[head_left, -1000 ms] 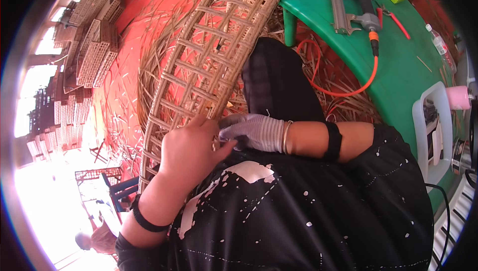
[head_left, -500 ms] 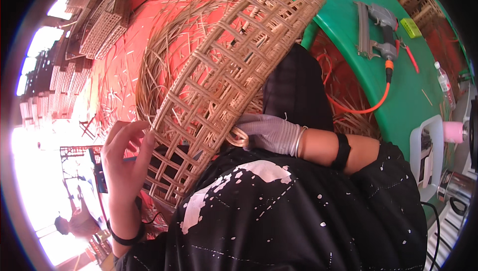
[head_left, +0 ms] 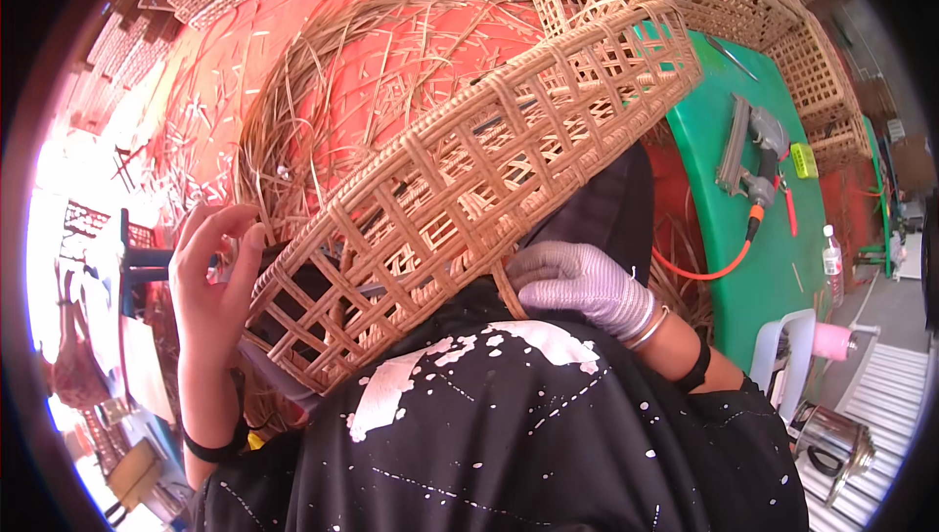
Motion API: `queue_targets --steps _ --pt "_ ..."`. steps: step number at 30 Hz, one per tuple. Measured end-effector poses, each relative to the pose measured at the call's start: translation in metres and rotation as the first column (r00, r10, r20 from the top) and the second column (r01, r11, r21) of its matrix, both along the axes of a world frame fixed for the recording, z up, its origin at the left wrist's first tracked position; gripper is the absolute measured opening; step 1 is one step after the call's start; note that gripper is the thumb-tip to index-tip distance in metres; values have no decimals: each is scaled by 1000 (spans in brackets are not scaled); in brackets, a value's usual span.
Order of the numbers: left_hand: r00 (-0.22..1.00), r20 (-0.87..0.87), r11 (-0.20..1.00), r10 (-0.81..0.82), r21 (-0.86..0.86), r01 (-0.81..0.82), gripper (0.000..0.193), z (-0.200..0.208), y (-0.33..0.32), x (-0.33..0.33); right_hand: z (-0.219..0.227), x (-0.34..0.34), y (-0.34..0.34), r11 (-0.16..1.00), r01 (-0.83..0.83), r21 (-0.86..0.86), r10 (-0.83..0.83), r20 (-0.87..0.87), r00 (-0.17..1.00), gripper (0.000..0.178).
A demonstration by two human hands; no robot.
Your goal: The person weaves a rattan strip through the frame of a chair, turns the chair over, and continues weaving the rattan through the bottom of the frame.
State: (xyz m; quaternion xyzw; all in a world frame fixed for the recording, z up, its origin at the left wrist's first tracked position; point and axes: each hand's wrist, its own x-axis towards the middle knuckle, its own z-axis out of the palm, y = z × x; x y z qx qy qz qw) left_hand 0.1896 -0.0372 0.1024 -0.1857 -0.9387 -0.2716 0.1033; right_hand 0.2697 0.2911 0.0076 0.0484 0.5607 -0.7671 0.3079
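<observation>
Tan wicker is slanting up from beside our left hand [head_left: 215, 273], which is bare and bending its fingers half closed; its thumb and index fingertip are lying close together, and we are not able to tell whether they are pinching anything. Just right of that thumb, the oblong wicker basket [head_left: 472, 207] is beginning and is running across our lap, its far end overlapping the green table [head_left: 719, 312] from where we are looking. Its walls are showing an open lattice of squarish gaps, with tightly wound rims bordering them and its far end curving round. A flat strip [head_left: 508, 289] is hanging from its lower rim, beside the fingertips of our right hand [head_left: 587, 286]. That hand is wearing a pale lilac glove and curling its fingers; we are not managing to tell whether it is gripping the strip.
</observation>
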Motion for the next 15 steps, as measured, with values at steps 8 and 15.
queue_targets --steps 8,15 --pt "998 37 994 -53 98 50 16 -8 1 15 7 -6 -11 879 -179 442 298 -217 930 20" --pt "891 86 893 -446 -28 450 31 -5 41 26 15 -4 1 846 17 532 163 -289 943 20"
